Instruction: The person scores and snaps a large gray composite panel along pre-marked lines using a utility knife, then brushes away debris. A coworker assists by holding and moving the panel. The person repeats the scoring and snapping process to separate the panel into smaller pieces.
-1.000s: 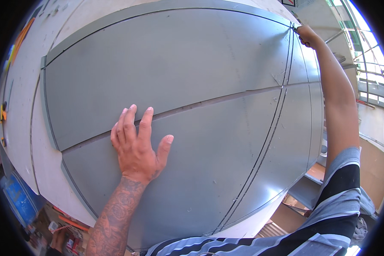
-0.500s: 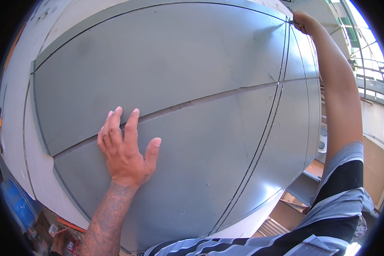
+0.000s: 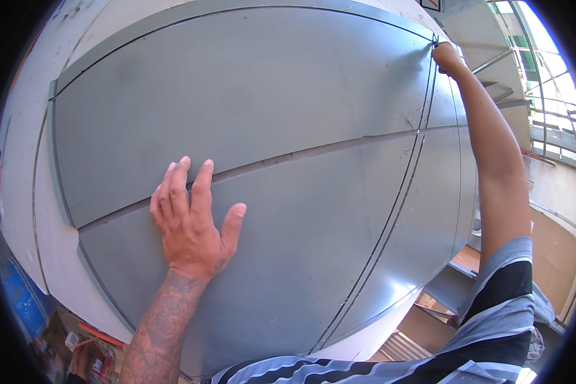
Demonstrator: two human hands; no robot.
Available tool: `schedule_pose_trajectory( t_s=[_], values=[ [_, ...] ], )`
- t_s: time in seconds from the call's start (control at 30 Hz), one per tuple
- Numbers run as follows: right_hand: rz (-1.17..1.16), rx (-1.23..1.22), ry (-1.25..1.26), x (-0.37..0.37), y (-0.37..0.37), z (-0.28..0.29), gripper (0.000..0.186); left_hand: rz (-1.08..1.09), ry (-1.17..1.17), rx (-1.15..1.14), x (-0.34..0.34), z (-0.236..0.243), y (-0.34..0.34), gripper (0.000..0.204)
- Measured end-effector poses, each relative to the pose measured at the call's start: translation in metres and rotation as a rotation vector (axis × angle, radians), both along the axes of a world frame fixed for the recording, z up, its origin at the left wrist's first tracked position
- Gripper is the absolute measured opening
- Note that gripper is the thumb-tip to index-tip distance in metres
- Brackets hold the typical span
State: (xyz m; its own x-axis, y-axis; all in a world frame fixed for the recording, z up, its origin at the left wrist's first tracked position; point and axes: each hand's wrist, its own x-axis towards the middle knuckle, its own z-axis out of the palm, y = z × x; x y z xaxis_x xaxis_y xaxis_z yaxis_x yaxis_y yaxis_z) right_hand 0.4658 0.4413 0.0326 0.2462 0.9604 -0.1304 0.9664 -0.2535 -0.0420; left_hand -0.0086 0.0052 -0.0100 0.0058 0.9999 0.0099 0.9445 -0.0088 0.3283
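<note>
Two grey sheet panels (image 3: 237, 83) lie before me, with a long narrow gap running between them. My left hand (image 3: 195, 221) rests flat with fingers spread, mostly on the nearer panel (image 3: 275, 256), and its fingertips reach across the gap. At the far right corner, my right hand (image 3: 450, 59) is closed, with a small dark tip showing at its fingers. What it grips is too small to name. That tip meets the top of a pair of dark lines (image 3: 400, 198), which cross both panels near their right side.
A pale board (image 3: 25, 185) shows under and around the panels. At the lower left are a blue object (image 3: 24, 297) and some clutter. Metal framing (image 3: 544, 83) stands at the upper right, and beams and corrugated sheet (image 3: 403, 345) show at the lower right.
My right hand has moved slightly nearer and left, onto the panel's corner, still closed. My left hand stays in about the same place, and the view has shifted a little.
</note>
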Motion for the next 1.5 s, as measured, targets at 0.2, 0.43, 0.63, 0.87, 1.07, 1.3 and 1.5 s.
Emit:
schedule_pose_trajectory(
  t_s=[0.2,0.43,0.63,0.87,1.07,1.3,1.5],
  values=[
    [-0.011,-0.107,-0.105,-0.018,-0.014,0.007,0.019,0.01,-0.022,0.001,-0.001,-0.003,-0.002,0.071],
    [-0.043,-0.132,-0.071,-0.012,-0.028,0.006,0.022,0.006,-0.057,0.012,-0.003,-0.003,-0.002,0.075],
    [-0.101,-0.159,-0.079,-0.016,-0.055,0.016,0.045,0.014,-0.083,0.05,-0.005,-0.005,-0.005,0.075],
    [-0.071,-0.224,0.008,-0.009,-0.092,0.024,0.025,0.012,-0.086,0.059,-0.004,-0.006,-0.003,0.073],
    [-0.058,-0.203,0.0,-0.037,-0.144,0.033,0.037,0.035,-0.056,0.048,-0.002,-0.008,-0.004,0.073],
    [-0.086,-0.221,0.066,-0.056,-0.202,0.038,0.055,0.044,-0.033,-0.003,0.0,-0.01,-0.006,0.073],
    [-0.111,-0.243,0.062,-0.077,-0.245,0.048,0.064,0.052,0.029,-0.042,0.001,-0.002,-0.006,0.071]
  ],
)
